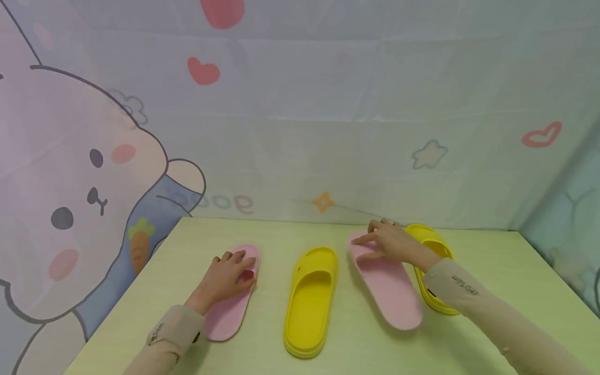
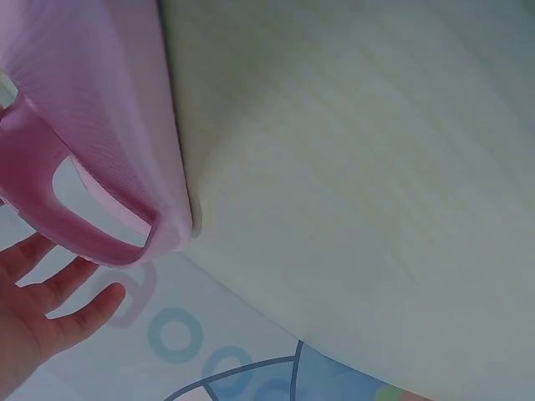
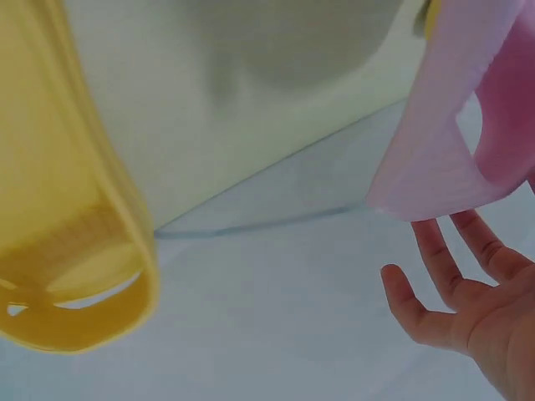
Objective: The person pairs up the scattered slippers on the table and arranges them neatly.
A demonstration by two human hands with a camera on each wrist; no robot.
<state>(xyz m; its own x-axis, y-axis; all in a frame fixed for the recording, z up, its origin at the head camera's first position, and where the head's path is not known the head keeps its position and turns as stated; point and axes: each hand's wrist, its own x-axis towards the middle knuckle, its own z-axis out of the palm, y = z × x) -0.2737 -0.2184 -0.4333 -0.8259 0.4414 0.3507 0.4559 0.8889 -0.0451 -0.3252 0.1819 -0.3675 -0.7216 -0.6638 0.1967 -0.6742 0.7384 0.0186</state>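
Well, near the left edge of the tabletop [image 1: 506, 297], the left hand [image 1: 225, 276] pinches the strap of the left pink slipper [image 1: 226, 320] between thumb and finger, with some other fingers spread loose. We think the slipper could twist or drop, because that pinch is small. Next, toward the front edge, the left yellow slipper [image 1: 309, 304] lies with no hand on it; a swinging pink slipper could bump it. Then, near the back edge, the right hand [image 1: 391, 240] pinches the toe end of the right pink slipper [image 1: 392, 291], which looks lifted; we can't tell if its heel touches the tabletop. Last, the right yellow slipper [image 1: 428, 235] has its toe by the back edge, under the right sleeve [image 1: 497, 307]. If the sleeve or the pink slipper knocks it, we fear it could slide off the back. We see no box or basket, and just bare insides in the yellow slippers.
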